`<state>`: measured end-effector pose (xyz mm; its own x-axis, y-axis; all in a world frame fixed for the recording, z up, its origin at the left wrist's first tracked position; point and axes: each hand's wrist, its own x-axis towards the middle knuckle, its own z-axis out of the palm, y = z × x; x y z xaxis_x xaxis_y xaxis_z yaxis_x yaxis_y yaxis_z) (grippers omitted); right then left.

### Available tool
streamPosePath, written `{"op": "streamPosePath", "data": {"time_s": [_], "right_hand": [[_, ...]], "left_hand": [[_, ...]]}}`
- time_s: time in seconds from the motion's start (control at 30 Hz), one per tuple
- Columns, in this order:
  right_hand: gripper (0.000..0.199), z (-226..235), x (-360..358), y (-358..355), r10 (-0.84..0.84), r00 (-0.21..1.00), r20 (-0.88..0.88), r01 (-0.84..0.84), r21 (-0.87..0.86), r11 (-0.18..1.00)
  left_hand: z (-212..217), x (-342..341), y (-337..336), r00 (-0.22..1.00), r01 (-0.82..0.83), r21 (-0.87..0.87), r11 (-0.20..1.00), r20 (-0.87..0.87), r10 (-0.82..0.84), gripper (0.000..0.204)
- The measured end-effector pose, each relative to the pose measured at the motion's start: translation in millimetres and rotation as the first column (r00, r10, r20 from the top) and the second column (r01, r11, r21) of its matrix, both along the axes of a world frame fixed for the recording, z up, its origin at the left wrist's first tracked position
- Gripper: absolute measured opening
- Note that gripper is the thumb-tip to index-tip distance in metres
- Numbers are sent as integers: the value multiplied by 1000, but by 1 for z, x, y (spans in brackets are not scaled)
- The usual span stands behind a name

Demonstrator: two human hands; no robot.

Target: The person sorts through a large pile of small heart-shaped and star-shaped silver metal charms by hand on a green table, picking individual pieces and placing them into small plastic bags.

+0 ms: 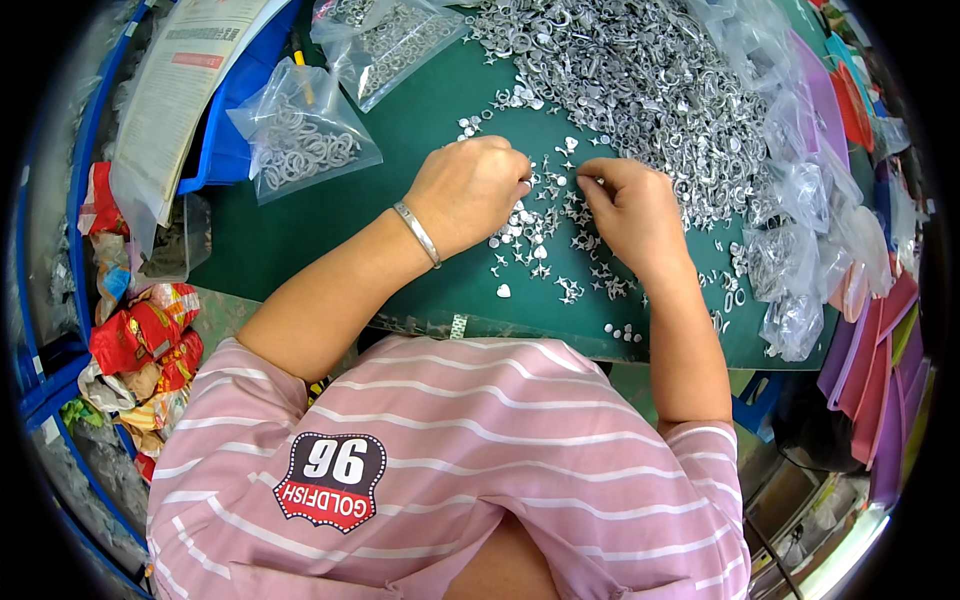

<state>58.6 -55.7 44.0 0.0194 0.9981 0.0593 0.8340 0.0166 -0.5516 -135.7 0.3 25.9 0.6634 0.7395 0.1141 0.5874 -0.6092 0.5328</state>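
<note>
My left hand [468,188], with a silver bangle at its wrist, rests over the green tabletop with its fingers curled. Its fingertips meet small silver metal pieces, and whatever they hold is hidden. Opposite it, my right hand [636,208] has thumb and forefinger brought together in a pinch; anything between them is too small to name. Star-shaped charms [553,182] are scattered between the two hands. Below my left fingers lies a cluster of rounded and heart-shaped charms [522,228]. One heart charm [503,291] sits apart, closer to me.
A large heap of silver metal parts [640,70] covers the far right of the table. Clear bags of rings [308,145] lie at far left, beside a blue bin [228,125] and papers [190,75]. More plastic bags [795,240] line the right edge.
</note>
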Motion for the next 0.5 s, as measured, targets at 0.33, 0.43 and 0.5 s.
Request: {"op": "streamPosePath", "data": {"time_s": [0.33, 0.43, 0.5], "right_hand": [[10, -11, -5, 1, -43, 974, -224, 19, -109, 994], [10, -2, 8, -3, -160, 684, -711, -46, -261, 964], [8, -4, 20, -7, -211, -17, -977, -220, -202, 954]], "left_hand": [[16, -5, -1, 873, 16, -754, 657, 331, 358, 13], [13, -22, 0, 707, 354, -892, 280, 452, 543, 16], [12, -29, -4, 642, 404, -885, 231, 454, 617, 15]]}}
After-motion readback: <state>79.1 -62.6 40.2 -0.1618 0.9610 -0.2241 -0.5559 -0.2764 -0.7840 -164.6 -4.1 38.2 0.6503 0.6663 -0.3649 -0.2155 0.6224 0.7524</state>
